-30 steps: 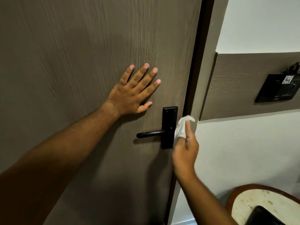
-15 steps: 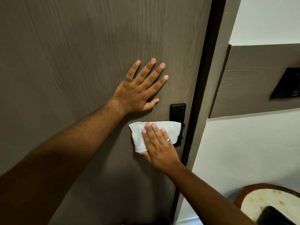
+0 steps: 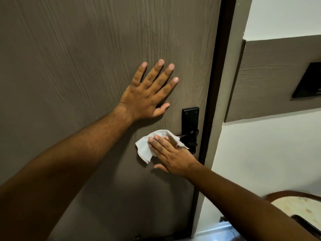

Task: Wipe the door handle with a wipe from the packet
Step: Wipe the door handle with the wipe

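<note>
Wiping is progressing: right hand point(image 3: 171, 156), fingers flat on the wipe point(image 3: 145, 148) (no closed grip), is sliding leftward off the door handle point(image 3: 188, 135), uncovering its base; left hand point(image 3: 147, 98) is lying spread above it.

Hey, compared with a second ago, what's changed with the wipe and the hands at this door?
The right hand carried the wipe leftward from the black plate's edge onto the lever, going from a bunched fingertip grip to a flat press over it. The left hand stayed flat against the door.
</note>
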